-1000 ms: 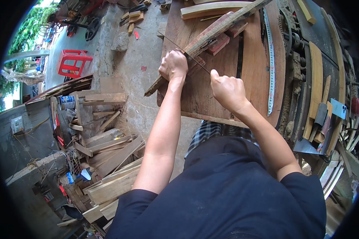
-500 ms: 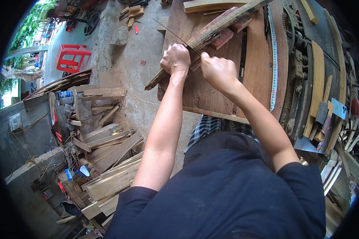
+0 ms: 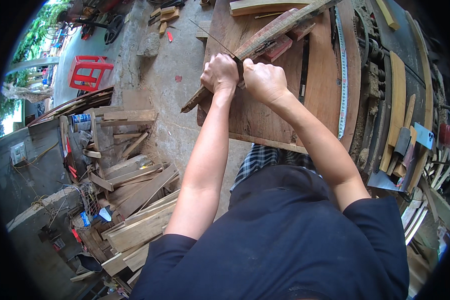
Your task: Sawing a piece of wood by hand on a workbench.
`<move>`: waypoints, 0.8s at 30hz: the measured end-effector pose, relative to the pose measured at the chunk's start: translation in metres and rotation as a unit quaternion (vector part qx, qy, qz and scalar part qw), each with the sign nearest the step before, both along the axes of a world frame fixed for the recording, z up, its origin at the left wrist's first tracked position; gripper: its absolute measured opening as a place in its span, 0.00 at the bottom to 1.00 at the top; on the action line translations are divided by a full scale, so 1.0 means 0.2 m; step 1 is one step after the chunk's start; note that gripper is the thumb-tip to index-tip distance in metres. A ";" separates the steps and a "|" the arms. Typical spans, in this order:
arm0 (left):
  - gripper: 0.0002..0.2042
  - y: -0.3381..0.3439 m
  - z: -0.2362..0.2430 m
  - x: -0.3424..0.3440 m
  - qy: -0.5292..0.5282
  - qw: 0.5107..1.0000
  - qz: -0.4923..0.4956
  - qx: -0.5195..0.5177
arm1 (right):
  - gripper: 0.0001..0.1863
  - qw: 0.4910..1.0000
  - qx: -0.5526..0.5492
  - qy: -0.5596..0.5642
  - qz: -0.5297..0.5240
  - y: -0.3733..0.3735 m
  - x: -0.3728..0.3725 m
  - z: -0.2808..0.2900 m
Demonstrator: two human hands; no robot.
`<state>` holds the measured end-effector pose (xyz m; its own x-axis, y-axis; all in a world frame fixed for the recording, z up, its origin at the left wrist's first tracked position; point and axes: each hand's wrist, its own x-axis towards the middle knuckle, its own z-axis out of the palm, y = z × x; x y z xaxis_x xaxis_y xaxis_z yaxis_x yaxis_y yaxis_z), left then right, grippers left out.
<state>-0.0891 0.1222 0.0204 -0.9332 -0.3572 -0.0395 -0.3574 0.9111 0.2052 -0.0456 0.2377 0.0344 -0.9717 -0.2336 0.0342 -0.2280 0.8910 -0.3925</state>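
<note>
A long rough wooden beam (image 3: pixel 275 31) lies slanted across the wooden workbench (image 3: pixel 280 112), its broken end jutting past the left edge. My left hand (image 3: pixel 220 74) is closed over the beam near that end. Close beside it, my right hand (image 3: pixel 265 81) is wrapped round the handle of a handsaw (image 3: pixel 212 37). Seen nearly edge-on, the thin blade crosses the beam and sticks out at the far left. My fists hide the handle and most of the cut.
Red-painted wood blocks (image 3: pixel 279 48) sit under the beam. A measuring tape strip (image 3: pixel 343 75) runs along the bench's right side. A phone (image 3: pixel 424 136) and planks lie farther right. Scrap boards (image 3: pixel 140 225) are piled at the lower left, and a red stool (image 3: pixel 88 73) stands beyond.
My right hand has moved left and slightly toward me, close against my left hand. More of the saw blade sticks out on the far side. Left hand and beam stay put.
</note>
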 end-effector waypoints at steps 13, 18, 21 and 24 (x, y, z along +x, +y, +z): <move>0.22 0.00 0.00 0.00 0.001 1.000 -0.003 -0.002 | 0.06 1.000 -0.006 -0.017 -0.003 0.03 0.02 0.02; 0.22 -0.04 -0.02 0.03 0.008 1.000 0.014 -0.007 | 0.06 0.999 0.001 -0.047 0.005 0.17 0.26 0.06; 0.18 0.00 -0.02 0.01 0.033 0.999 -0.002 -0.043 | 0.06 0.999 0.014 -0.039 -0.004 0.13 0.17 0.04; 0.19 0.01 -0.03 -0.01 0.031 0.999 0.001 -0.041 | 0.06 1.000 -0.014 0.017 -0.004 0.05 0.04 -0.03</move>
